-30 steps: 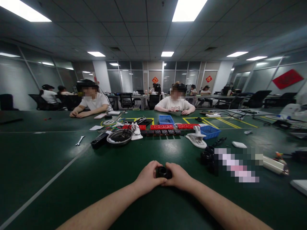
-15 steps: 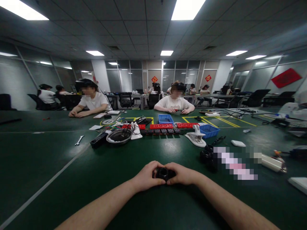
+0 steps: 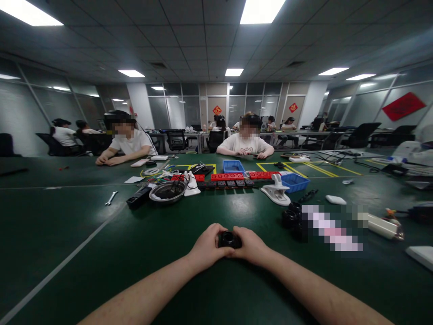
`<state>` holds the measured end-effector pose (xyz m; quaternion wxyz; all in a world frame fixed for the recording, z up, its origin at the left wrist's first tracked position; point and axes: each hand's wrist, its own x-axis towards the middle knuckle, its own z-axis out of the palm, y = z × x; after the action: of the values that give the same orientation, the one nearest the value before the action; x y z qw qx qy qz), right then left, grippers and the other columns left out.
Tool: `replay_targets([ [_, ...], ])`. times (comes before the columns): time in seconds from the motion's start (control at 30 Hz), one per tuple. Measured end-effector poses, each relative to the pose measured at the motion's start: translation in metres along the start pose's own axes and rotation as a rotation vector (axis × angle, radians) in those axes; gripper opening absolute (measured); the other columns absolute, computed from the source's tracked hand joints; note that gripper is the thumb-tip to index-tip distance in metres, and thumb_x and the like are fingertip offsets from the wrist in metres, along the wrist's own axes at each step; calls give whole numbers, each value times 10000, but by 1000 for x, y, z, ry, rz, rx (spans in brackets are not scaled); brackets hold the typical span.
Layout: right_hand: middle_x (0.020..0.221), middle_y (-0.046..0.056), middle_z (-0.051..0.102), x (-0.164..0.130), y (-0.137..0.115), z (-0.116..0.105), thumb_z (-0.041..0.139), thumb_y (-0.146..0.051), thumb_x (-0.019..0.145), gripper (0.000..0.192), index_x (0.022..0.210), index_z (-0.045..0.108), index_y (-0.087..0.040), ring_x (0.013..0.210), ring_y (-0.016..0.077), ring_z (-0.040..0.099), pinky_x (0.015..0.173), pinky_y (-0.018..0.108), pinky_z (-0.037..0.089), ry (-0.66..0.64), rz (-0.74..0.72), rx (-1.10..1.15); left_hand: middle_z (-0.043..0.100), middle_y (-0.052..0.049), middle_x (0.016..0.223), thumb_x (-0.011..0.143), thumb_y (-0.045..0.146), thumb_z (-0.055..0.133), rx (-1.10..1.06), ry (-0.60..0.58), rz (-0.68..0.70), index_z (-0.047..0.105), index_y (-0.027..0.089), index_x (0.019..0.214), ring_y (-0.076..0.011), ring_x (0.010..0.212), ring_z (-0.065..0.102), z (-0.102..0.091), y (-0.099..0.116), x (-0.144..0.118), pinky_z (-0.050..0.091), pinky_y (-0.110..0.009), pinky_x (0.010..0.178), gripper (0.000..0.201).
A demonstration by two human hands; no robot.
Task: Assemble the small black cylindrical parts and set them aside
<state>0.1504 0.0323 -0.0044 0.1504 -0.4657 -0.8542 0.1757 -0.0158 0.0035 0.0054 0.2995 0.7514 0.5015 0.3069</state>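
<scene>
Between my two hands, low in the middle of the view, is a small black part with a round, ring-like opening [image 3: 229, 237] facing up. My left hand [image 3: 209, 245] curls round its left side, thumb across the near edge. Against its right side my right hand [image 3: 249, 244] is wrapped the same way, and the two thumbs almost meet in front. Its underside and flanks are hidden by my fingers, so I cannot make out its exact kind. It sits on or just above the green tabletop [image 3: 162, 271].
Red and black sockets [image 3: 230, 180] lie across the table, with blue bins [image 3: 294, 182] nearby. A metal bowl [image 3: 168, 201] and white clip stand [image 3: 275, 193] flank them. Dark round parts [image 3: 291, 216] are at right, a wrench [image 3: 111, 198] at left. Two people sit opposite.
Both hands have shifted slightly with the black part, and my right fingers have closed in nearer round it. The opening shows at a slightly different tilt.
</scene>
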Motion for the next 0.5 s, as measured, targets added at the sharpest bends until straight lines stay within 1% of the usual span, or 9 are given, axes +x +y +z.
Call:
replay_targets([
  [0.03,677,5,520,-1,-3,2,615,-481,570,378,727,482,-164,594,132,460,483,209,270,47,21,-49,441,24,773,582,270,650,5,26,-4,485,170,860,-88,571,405,1,-1,0,319,-191,503,338],
  [0.1,697,26,539,-3,-10,4,587,-490,595,373,749,489,-164,620,157,482,516,230,291,101,38,-120,442,25,770,585,256,645,5,52,-5,482,169,856,-88,568,408,1,-3,1,320,-193,502,328],
  [0.17,730,45,555,-5,-14,2,579,-508,595,401,782,502,-161,662,185,501,560,255,319,107,23,-134,437,28,761,590,256,643,-3,42,0,482,169,859,-82,550,401,1,-5,2,318,-191,494,325],
  [0.23,815,59,564,-6,-15,-4,599,-487,587,442,873,509,-163,736,205,511,618,274,345,81,-34,-73,431,31,751,595,263,644,-17,0,16,484,170,869,-76,537,393,-1,-6,3,319,-188,489,331],
  [0.3,919,56,553,-7,-12,-10,628,-415,589,484,988,487,-180,820,209,503,686,282,358,19,-130,34,430,31,753,594,274,651,-32,-59,54,487,172,881,-75,544,396,-4,-6,3,324,-185,491,346],
  [0.37,958,40,541,-7,-7,-16,633,-344,608,474,1030,480,-193,865,203,489,729,283,360,-79,-216,130,431,28,763,594,290,656,-44,-117,98,495,173,889,-79,563,403,-7,-6,3,329,-183,495,356],
  [0.43,917,26,542,-5,-1,-21,611,-286,640,362,974,520,-178,848,187,489,727,272,368,-186,-255,198,435,23,779,602,300,652,-62,-162,125,500,173,902,-81,581,409,-9,-5,3,335,-181,499,359],
  [0.5,874,15,534,-3,6,-24,584,-245,668,256,907,550,-159,816,168,491,708,253,374,-267,-268,258,439,19,797,609,300,648,-84,-190,129,503,174,915,-83,595,415,-11,-4,2,341,-181,505,362],
])
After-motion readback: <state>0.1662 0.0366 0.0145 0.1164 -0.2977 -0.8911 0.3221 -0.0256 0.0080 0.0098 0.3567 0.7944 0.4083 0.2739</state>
